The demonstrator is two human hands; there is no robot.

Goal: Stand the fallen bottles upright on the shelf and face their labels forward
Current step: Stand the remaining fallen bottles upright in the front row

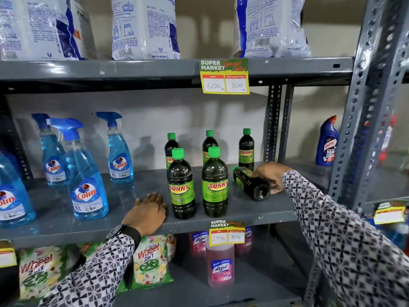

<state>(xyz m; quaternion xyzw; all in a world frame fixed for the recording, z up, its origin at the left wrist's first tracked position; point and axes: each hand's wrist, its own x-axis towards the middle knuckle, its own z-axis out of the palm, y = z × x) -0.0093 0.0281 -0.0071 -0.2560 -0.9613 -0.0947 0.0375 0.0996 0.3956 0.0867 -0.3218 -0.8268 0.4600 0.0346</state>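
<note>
One fallen bottle [251, 183] lies on its side near the right end of the middle shelf [124, 224], its green cap turned toward the back and its base toward the front edge. It is judged to be a full, rigid plastic bottle of dark liquid: moderately heavy, smooth and somewhat slippery, unlikely to break, but apt to roll while it lies flat. A hold around the lower body, near the base, is judged the best place to swing it upright; the narrow neck would give less control. A green label band is seen on its upper flank, so it would need to be turned once stood up.

The right hand [271, 177] is curled over the lower half of this bottle, fingers wrapped loosely around it; whether it is yet gripped firmly cannot be told. The left hand [147, 212] is laid flat and open on the shelf near the front edge, holding nothing, just beside the front-left standing bottle [181, 188].

Five standing bottles, two in front and three behind, are upright with green caps and yellow-green "SUNNY" labels facing forward. Blue spray bottles [86, 173] are ranged toward the left end.
</note>
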